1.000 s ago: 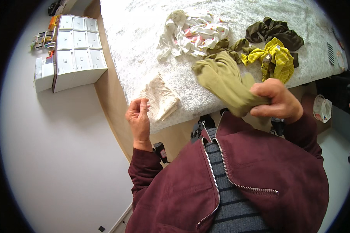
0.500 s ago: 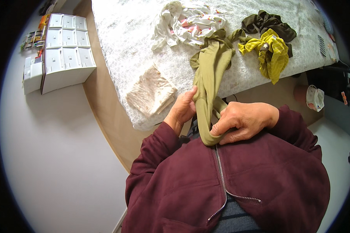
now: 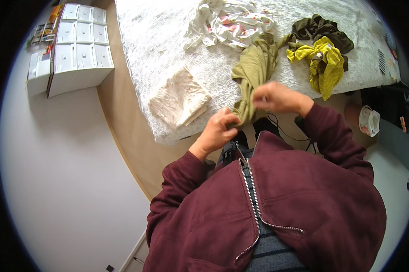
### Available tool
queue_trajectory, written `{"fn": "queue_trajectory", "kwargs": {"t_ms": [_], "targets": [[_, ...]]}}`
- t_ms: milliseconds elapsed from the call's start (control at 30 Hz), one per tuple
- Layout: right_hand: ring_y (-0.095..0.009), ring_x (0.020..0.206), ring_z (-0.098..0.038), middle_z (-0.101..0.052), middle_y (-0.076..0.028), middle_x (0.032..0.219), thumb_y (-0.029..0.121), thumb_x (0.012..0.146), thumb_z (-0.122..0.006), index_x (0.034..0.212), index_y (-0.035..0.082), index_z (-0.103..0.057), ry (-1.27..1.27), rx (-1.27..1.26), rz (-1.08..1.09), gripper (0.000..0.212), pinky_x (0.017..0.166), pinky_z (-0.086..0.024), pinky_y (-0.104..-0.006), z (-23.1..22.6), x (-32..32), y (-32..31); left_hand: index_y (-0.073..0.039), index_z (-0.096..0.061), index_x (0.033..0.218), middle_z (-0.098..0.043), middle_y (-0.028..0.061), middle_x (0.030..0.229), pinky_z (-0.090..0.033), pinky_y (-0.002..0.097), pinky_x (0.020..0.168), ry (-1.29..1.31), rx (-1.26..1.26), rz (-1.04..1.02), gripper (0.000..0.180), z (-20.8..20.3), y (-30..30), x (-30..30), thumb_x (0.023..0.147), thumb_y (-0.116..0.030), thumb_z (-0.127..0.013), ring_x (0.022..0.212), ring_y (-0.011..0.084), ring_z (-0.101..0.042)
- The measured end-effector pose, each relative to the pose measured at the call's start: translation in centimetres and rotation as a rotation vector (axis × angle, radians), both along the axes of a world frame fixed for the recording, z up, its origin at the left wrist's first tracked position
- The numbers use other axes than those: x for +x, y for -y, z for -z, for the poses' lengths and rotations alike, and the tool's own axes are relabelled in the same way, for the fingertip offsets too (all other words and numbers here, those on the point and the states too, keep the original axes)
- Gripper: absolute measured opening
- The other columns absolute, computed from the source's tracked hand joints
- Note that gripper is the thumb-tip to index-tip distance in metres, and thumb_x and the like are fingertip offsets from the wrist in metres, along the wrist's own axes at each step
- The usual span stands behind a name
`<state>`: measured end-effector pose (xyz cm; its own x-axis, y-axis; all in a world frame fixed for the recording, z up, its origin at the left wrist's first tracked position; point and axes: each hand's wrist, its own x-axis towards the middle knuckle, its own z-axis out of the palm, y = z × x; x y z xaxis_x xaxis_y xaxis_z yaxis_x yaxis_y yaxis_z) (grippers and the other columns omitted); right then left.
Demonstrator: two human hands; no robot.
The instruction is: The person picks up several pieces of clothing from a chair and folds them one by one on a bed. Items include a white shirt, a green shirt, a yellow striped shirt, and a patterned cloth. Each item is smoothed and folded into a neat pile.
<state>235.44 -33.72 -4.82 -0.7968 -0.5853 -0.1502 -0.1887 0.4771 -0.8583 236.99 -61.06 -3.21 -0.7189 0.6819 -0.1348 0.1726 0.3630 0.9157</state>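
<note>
An olive-green garment (image 3: 255,63) stretches from the bed toward me, its near end hanging past the bed's edge. My left hand (image 3: 219,130) pinches that near end between thumb and fingers. At the garment's right side is my right hand (image 3: 277,97), its fingers curled and smeared by motion; whether it grips the cloth cannot be made out. To the left lies a folded cream patterned cloth (image 3: 179,99), flat on the bed. Beyond the garment is a rumpled white piece of clothing (image 3: 231,25) with pink and coloured marks.
The bed (image 3: 141,50) has a white textured cover. Right of the garment lie a crumpled yellow checked cloth (image 3: 326,68) and a dark brown one (image 3: 322,31). A white drawer unit (image 3: 82,41) stands left. A lined bin (image 3: 370,121) and black cables (image 3: 281,129) are on the floor.
Both hands have moved away from my body toward the bed, the right one farther. The garment's near end, earlier looped close to my jacket, is now bunched near the bed's edge.
</note>
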Motion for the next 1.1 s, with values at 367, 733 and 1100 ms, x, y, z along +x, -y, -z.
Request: {"fn": "queue_trajectory", "kwargs": {"t_ms": [367, 733, 1100], "targets": [[-0.040, 0.101, -0.062, -0.053, -0.017, 0.119, 0.009, 0.082, -0.063, 0.117, 0.009, -0.050, -0.006, 0.621, -0.024, 0.037, 0.082, -0.050, -0.0480, 17.6, -6.5, 8.7, -0.005, -0.062, 0.088, -0.044, 0.0105, 0.089, -0.047, 0.0353, 0.072, 0.159, 0.003, -0.004, 0.024, 2.6, 0.6, 4.3, 0.065, 0.002, -0.066, 0.083, 0.0279, -0.053], [-0.015, 0.068, -0.058, -0.062, -0.006, 0.077, 0.006, 0.085, -0.064, 0.090, 0.004, -0.062, -0.427, 0.031, 0.890, 0.006, 0.066, -0.049, -0.0295, 5.5, -9.4, -4.2, -0.005, -0.069, 0.086, -0.045, 0.0080, 0.086, -0.046, 0.0320, 0.070, -0.050, -0.134, -0.368, 0.019, -2.4, 5.3, 3.7, 0.070, -0.009, -0.079, 0.080, 0.0223, -0.051], [-0.007, 0.078, -0.060, -0.066, -0.009, 0.105, 0.006, 0.093, -0.058, 0.100, 0.004, -0.056, -0.581, -0.677, 0.848, 0.007, 0.071, -0.051, -0.0219, -14.3, -10.5, -5.3, 0.004, -0.061, 0.120, -0.034, -0.0060, 0.069, -0.036, 0.0210, 0.059, 0.113, 0.035, -0.543, 0.046, -8.9, 6.3, -0.4, 0.083, -0.018, -0.078, 0.063, 0.0057, -0.034]]}}
